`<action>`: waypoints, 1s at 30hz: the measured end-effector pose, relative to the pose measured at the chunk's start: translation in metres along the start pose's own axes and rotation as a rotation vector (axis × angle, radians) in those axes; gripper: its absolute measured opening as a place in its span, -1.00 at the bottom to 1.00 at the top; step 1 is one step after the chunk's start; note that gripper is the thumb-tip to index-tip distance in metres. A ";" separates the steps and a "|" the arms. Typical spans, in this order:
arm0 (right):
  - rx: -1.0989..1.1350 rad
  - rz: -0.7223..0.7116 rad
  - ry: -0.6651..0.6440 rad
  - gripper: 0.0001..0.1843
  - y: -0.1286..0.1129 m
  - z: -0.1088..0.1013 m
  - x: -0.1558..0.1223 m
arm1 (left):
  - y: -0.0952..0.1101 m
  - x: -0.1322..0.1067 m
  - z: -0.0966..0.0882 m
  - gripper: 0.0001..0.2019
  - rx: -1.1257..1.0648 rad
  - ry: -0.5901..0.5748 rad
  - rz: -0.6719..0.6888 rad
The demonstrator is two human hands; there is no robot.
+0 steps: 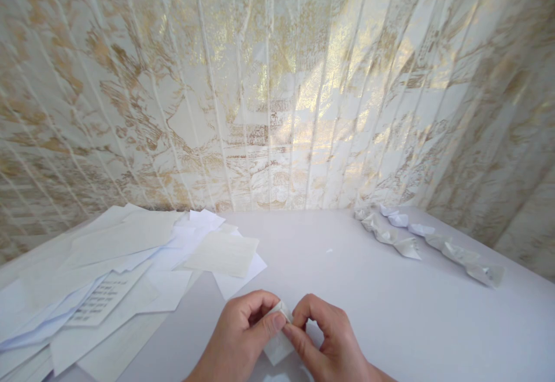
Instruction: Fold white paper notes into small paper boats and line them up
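Note:
A small piece of folded white paper (278,348) is held between both hands, low in the middle of the view, over the white table. My left hand (243,330) pinches its upper left side between thumb and fingers. On the other side, my right hand (325,333) grips the paper's right edge with thumb and forefinger, close to the left thumb. Parts of the paper are hidden behind the fingers. Below it lies another whitish shape, cut off by the bottom edge, that I cannot make out.
Loose paper sheets (125,237) lie in an overlapping heap on the left of the table (416,324), one with printed lines. Folded paper pieces (385,233) stand in two rows at the back right. A small paper scrap (329,250) lies mid-table. Behind hangs a patterned curtain (269,81).

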State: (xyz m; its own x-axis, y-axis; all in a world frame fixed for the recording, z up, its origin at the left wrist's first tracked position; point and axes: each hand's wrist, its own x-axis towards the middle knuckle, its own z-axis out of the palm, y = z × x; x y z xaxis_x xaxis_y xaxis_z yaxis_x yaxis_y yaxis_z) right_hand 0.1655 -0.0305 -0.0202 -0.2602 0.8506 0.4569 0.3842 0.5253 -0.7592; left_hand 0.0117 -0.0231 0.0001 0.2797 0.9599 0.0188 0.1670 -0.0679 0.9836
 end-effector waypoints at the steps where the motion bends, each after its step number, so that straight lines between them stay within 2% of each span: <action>1: 0.004 0.004 -0.009 -0.76 0.001 0.000 0.000 | 0.000 0.000 0.000 -0.78 0.012 0.003 0.000; 6: 0.058 0.049 -0.018 -0.86 0.003 -0.001 0.001 | -0.003 0.000 -0.002 -0.76 0.029 0.049 0.014; 11: -0.034 0.112 -0.103 -0.79 0.002 -0.002 0.002 | -0.007 0.000 -0.003 -0.76 -0.043 0.075 0.016; 15: -0.101 0.111 -0.106 -0.72 0.001 -0.001 0.000 | -0.009 0.000 -0.002 -0.75 -0.035 0.065 0.001; 21: -0.066 0.080 -0.131 -0.72 0.001 -0.002 0.001 | -0.011 0.001 -0.004 -0.75 -0.013 0.094 -0.031; 26: -0.024 0.055 -0.207 -0.73 0.003 -0.004 0.003 | -0.010 0.001 -0.007 -0.73 -0.024 0.091 -0.066; 30: -0.097 0.090 -0.249 -0.75 -0.001 -0.002 0.004 | -0.003 0.000 -0.007 -0.75 0.068 0.068 -0.039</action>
State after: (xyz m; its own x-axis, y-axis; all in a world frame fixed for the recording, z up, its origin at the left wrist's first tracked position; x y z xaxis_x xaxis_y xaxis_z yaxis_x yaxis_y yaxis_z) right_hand 0.1661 -0.0279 -0.0167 -0.4266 0.8684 0.2526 0.4954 0.4580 -0.7381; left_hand 0.0043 -0.0214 -0.0019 0.2078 0.9782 -0.0046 0.2410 -0.0466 0.9694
